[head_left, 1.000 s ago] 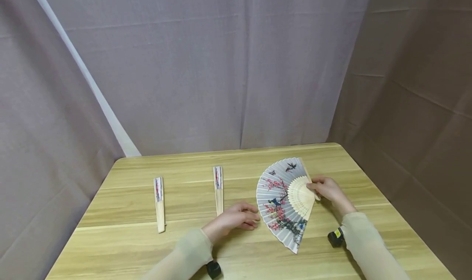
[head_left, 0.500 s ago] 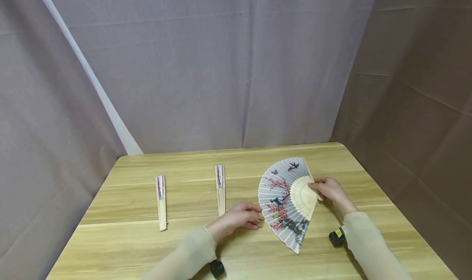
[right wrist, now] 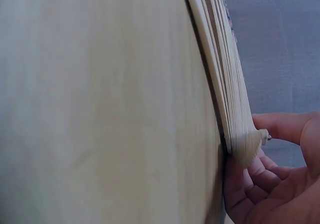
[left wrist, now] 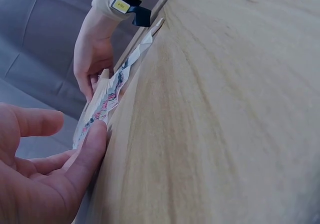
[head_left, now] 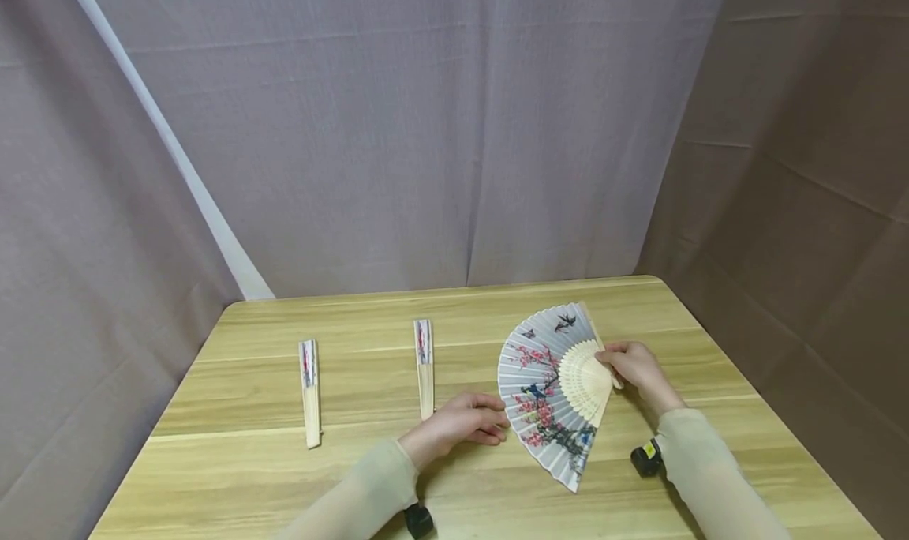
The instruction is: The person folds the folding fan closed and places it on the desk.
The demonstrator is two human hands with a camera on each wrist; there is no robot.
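Bare table lies beyond the open fan; two folded fans obstruct the left half.

Wooden table, three fans

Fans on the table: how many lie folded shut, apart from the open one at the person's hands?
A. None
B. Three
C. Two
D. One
C: the head view shows two folded fans, one at the left and one in the middle, lying on the table, while the open fan is held at its pivot by the right hand.
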